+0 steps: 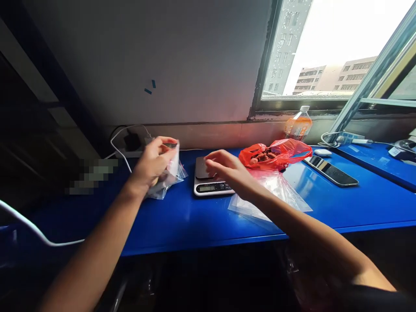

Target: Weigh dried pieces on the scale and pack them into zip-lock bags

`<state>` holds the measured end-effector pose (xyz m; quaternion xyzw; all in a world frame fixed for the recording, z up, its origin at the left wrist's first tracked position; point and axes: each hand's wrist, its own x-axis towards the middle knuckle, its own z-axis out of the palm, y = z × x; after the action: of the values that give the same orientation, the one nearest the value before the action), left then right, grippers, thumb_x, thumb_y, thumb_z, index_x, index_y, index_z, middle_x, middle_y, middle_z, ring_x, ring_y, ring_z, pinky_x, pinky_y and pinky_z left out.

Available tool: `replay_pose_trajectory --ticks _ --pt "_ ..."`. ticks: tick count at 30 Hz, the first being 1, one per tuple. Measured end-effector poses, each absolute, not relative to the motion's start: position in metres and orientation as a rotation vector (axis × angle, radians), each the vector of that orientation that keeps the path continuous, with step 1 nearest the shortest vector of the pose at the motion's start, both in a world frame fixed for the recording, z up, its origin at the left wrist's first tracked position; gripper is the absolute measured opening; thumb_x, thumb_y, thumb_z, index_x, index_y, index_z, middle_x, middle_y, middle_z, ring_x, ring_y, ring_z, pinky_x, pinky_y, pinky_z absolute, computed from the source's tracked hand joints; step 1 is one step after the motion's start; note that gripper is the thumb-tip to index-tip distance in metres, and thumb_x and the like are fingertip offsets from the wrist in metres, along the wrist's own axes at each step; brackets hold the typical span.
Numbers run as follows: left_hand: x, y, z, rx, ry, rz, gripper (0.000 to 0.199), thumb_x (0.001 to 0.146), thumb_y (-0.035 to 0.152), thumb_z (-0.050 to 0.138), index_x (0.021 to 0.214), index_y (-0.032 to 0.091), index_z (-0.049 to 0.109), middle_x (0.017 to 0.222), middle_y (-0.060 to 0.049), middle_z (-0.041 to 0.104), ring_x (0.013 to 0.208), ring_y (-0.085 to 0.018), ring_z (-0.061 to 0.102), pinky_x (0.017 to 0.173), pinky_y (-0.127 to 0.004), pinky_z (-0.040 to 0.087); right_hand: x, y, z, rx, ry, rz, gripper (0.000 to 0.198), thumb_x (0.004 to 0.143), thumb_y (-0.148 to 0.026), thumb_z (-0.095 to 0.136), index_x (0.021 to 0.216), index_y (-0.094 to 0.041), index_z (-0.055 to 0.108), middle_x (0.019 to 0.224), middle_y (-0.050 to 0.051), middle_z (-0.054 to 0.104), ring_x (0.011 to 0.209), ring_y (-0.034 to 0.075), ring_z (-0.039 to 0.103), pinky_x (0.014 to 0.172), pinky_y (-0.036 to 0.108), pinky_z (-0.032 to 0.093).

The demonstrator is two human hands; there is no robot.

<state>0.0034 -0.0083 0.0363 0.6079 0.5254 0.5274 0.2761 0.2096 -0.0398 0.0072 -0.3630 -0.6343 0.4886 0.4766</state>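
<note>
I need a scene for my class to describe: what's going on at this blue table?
A person's left hand holds a clear plastic bag, left of a white digital scale. The right hand, fingers curled, is over the scale; no object shows in it, and whether it touches the scale is unclear. Right of the scale, flat clear bags lie on the blue table, in front of an open red plastic bag of small reddish-brown pieces.

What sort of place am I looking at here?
Probably an indoor weighing workstation: a digital scale sits on a blue table, with clear plastic bags to its right, near a window.
</note>
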Motion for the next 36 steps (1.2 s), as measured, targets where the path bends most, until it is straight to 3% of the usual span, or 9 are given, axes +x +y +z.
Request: replay_pose_trajectory --ticks 4,9,14,18,22,26,31,36 --pt "0.045 -0.008 0.029 1.586 1.142 1.159 0.038 0.067 0.031 0.075 0.101 0.019 0.062 0.073 0.002 0.058 0.06 -0.012 0.056 0.05 -0.023 0.048 0.192 -0.012 -0.007 -0.842 -1.34 1.473 0.029 0.086 -0.042 0.06 0.096 -0.015 0.059 0.086 0.004 0.064 0.071 0.013 0.06 0.067 0.026 0.051" --pt "0.054 -0.005 0.008 1.536 0.991 1.055 0.047 0.065 0.039 0.081 0.101 0.018 0.059 0.067 0.004 0.057 0.059 -0.012 0.057 0.056 -0.025 0.052 0.197 -0.022 -0.023 -0.796 -1.595 1.292 0.032 0.083 -0.046 0.063 0.092 -0.015 0.065 0.083 0.002 0.064 0.075 0.013 0.058 0.068 0.024 0.044" --pt "0.046 -0.018 0.004 1.548 1.001 1.119 0.042 0.071 0.031 0.072 0.109 0.02 0.056 0.069 0.005 0.056 0.061 -0.012 0.06 0.059 -0.027 0.056 0.199 -0.038 -0.024 -0.864 -1.65 1.111 0.041 0.093 -0.051 0.044 0.081 -0.016 0.062 0.081 0.002 0.06 0.073 0.013 0.056 0.065 0.025 0.041" --pt "0.046 -0.027 0.009 1.557 0.984 1.087 0.044 0.073 0.026 0.065 0.115 0.022 0.052 0.069 0.006 0.054 0.061 -0.013 0.06 0.058 -0.028 0.057 0.196 -0.039 -0.023 -0.861 -1.661 1.094 0.033 0.09 -0.042 0.047 0.071 -0.017 0.057 0.069 0.0 0.056 0.064 0.012 0.052 0.06 0.024 0.04" --pt "0.047 -0.027 0.008 1.708 1.052 1.096 0.048 0.073 0.023 0.06 0.12 0.022 0.049 0.066 0.007 0.053 0.057 -0.013 0.058 0.055 -0.026 0.054 0.196 -0.039 -0.02 -0.918 -1.663 1.101 0.019 0.084 -0.022 0.046 0.077 -0.017 0.062 0.075 0.001 0.064 0.065 0.012 0.057 0.06 0.023 0.042" --pt "0.045 -0.027 0.005 1.994 1.204 1.047 0.058 0.073 0.018 0.055 0.131 0.022 0.044 0.06 0.008 0.055 0.053 -0.013 0.056 0.053 -0.024 0.048 0.195 -0.041 -0.02 -0.974 -1.793 0.893 0.021 0.078 -0.012 0.044 0.08 -0.015 0.065 0.074 0.001 0.066 0.064 0.01 0.055 0.058 0.021 0.038" --pt "0.046 -0.029 0.005 2.032 1.16 1.055 0.061 0.072 0.016 0.055 0.132 0.024 0.042 0.057 0.009 0.055 0.055 -0.014 0.059 0.056 -0.024 0.048 0.196 -0.044 -0.021 -1.022 -1.765 0.748 0.035 0.072 -0.014 0.049 0.106 -0.019 0.057 0.058 -0.007 0.056 0.049 0.009 0.046 0.051 0.021 0.032" --pt "0.051 -0.031 0.008 1.92 1.084 1.099 0.053 0.071 0.019 0.058 0.121 0.026 0.042 0.056 0.01 0.051 0.049 -0.012 0.055 0.047 -0.02 0.042 0.197 -0.042 -0.02 -1.035 -1.821 0.562 0.009 0.074 -0.019 0.049 0.076 -0.021 0.057 0.055 -0.006 0.047 0.049 0.01 0.039 0.052 0.023 0.028"
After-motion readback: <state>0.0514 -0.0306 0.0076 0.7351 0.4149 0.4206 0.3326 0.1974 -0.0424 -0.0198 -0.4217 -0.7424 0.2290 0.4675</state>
